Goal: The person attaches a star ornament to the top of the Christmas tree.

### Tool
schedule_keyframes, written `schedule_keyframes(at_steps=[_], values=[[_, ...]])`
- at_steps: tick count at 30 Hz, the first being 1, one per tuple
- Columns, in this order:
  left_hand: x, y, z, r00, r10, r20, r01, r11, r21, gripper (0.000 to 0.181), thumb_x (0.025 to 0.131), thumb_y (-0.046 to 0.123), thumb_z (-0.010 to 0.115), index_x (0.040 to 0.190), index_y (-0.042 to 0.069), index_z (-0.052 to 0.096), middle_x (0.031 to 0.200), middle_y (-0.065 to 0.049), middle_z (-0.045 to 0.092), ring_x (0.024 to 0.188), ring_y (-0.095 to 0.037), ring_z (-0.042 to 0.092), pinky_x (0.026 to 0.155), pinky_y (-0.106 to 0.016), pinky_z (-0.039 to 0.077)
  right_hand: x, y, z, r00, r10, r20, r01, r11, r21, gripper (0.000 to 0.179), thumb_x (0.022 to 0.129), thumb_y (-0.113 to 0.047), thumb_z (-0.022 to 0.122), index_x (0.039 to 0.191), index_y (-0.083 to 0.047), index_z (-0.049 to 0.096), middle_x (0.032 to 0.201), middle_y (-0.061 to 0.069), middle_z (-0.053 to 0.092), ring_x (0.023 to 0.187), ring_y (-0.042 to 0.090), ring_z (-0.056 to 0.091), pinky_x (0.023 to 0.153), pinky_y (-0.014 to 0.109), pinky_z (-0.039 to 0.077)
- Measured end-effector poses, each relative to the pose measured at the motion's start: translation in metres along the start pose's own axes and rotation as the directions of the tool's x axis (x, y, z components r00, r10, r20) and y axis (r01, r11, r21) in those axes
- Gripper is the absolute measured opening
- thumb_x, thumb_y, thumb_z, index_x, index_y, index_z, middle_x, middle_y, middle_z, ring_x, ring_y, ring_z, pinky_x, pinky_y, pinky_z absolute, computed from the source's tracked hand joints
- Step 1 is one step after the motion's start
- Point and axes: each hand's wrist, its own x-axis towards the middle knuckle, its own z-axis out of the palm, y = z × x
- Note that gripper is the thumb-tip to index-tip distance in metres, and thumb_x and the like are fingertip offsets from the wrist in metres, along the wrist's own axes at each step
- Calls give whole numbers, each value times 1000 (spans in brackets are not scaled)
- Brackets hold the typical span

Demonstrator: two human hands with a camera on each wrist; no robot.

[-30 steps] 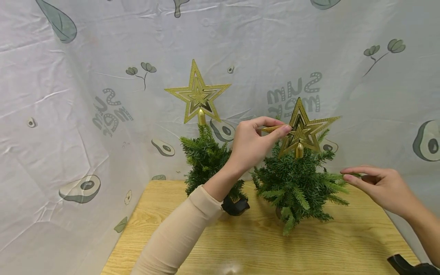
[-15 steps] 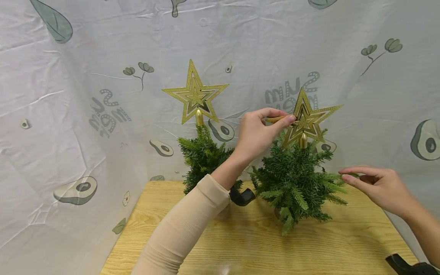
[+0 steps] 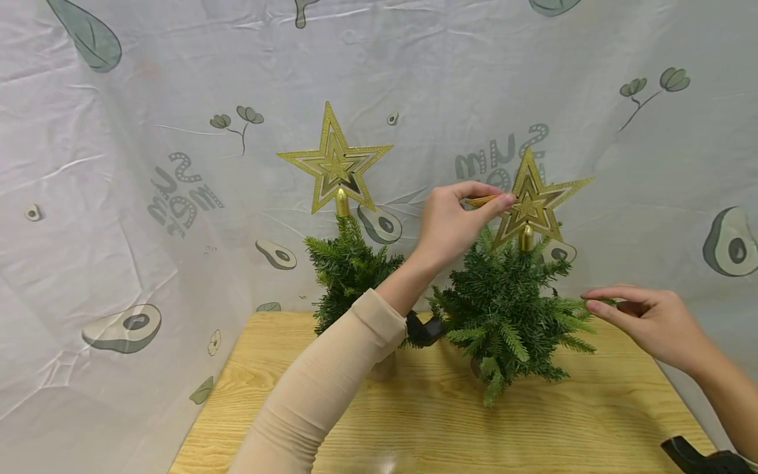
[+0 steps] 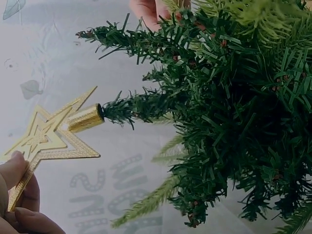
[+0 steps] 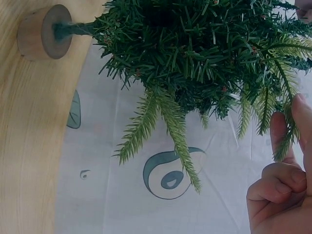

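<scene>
My left hand [image 3: 453, 220] pinches one point of a gold star tree topper [image 3: 529, 205] between thumb and fingers. The star stands upright over the right-hand artificial Christmas tree [image 3: 497, 289]. In the left wrist view, the tree's top twig [image 4: 129, 108] meets the mouth of the star's gold socket [image 4: 84, 119]. On the tree's right side my right hand [image 3: 657, 322] pinches the tip of a light green branch [image 5: 282, 150] between thumb and index finger, its other fingers curled. The tree's round wooden base [image 5: 45, 33] rests on the table.
Behind my left arm is a second small tree [image 3: 349, 270], topped by a like gold star [image 3: 335, 164]. The wooden table [image 3: 491, 441] backs onto a white curtain [image 3: 195, 59] printed with avocados. Black straps show at both wrists.
My left hand has risen and shifted slightly right, lifting the star a little higher above the tree. My right hand keeps its hold on the branch. The head view has drifted slightly.
</scene>
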Motion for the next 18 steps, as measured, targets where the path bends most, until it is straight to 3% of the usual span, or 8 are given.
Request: schedule_keyframes(at_steps=[3, 6, 7, 11, 15, 18], values=[[2, 0, 1, 1000, -2, -4, 2, 1000, -2, 21, 92, 34, 81, 105, 18, 82, 99, 17, 74, 50, -3, 41, 54, -20, 42, 0, 0, 0, 1000, -4, -1, 4, 1000, 5, 19, 98, -8, 73, 117, -12, 78, 64, -2, 42, 46, 17, 32, 45, 32, 29], [3, 0, 3, 1000, -9, -1, 9, 1000, -6, 21, 92, 35, 81, 105, 18, 82, 99, 17, 74, 51, -4, 39, 54, -20, 42, 0, 1, 0, 1000, -6, -1, 6, 1000, 4, 19, 98, -8, 73, 117, -12, 78, 64, -2, 42, 45, 17, 32, 45, 32, 28], [4, 0, 3, 1000, -6, -1, 6, 1000, -8, 21, 92, 35, 82, 105, 17, 82, 99, 17, 75, 56, 2, 43, 58, -18, 44, 0, 1, 0, 1000, -5, -1, 5, 1000, 4, 19, 98, -7, 73, 117, -12, 78, 64, -2, 42, 45, 17, 32, 45, 32, 28], [5, -1, 4, 1000, -9, 12, 9, 1000, -2, 22, 92, 35, 81, 106, 18, 81, 101, 16, 74, 54, -5, 44, 60, -19, 46, 0, 1, 0, 1000, -3, 1, 3, 1000, 3, 19, 99, -8, 73, 117, -12, 78, 63, -3, 43, 45, 17, 32, 45, 32, 28], [5, -3, 5, 1000, 2, 16, -2, 1000, 11, 21, 92, 35, 81, 105, 18, 82, 104, 16, 74, 82, 2, 62, 78, -17, 50, 0, 1, 0, 1000, -4, 4, 4, 1000, 2, 20, 99, -8, 73, 117, -13, 78, 63, -3, 45, 45, 16, 33, 45, 32, 29], [4, -5, 5, 1000, 3, 20, -3, 1000, 12, 20, 92, 36, 82, 103, 20, 83, 103, 17, 74, 92, 6, 61, 84, -16, 48, 0, 1, 0, 1000, -5, 3, 5, 1000, 5, 20, 98, -7, 73, 117, -13, 78, 61, -3, 42, 45, 16, 33, 45, 32, 28]])
